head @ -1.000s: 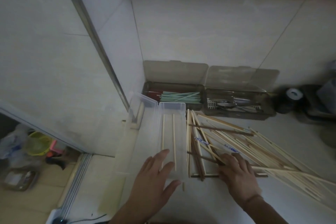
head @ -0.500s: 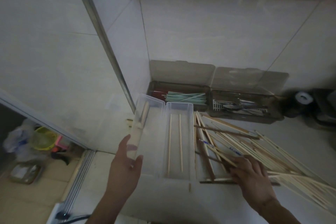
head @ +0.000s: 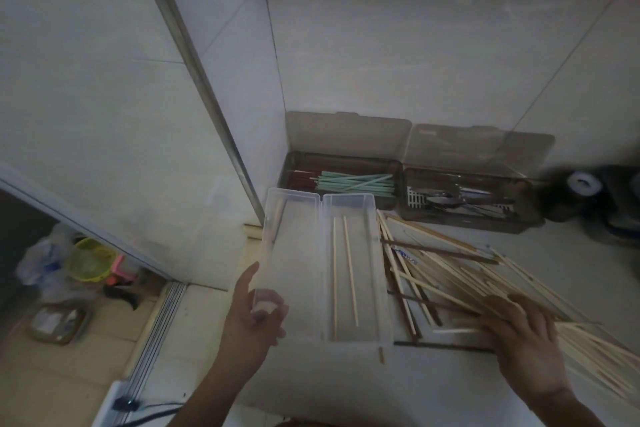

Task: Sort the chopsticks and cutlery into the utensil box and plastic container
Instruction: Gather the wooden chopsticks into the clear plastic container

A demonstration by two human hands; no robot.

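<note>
A clear plastic container (head: 375,291) lies open on the counter with two bamboo chopsticks (head: 349,270) in its right half. My left hand (head: 254,317) grips the near left corner of its hinged lid (head: 294,253), fingers seen through the plastic. A loose heap of bamboo chopsticks (head: 478,274) spreads to the right of the container. My right hand (head: 526,333) rests on the near end of that heap, fingers curled over several sticks. Against the wall stands a brown utensil box (head: 401,180), lids up, with green and red chopsticks (head: 353,181) on the left and metal cutlery (head: 460,201) on the right.
A tiled wall corner with a metal strip (head: 207,87) rises left of the container. The counter's left edge (head: 149,333) drops to a floor holding a yellow basket (head: 90,258) and bags. Dark objects, including a tape roll (head: 585,182), sit at the far right.
My left hand moved from the container's right half to the lid's near left corner and took hold of it. My right hand slid right along the chopstick heap.
</note>
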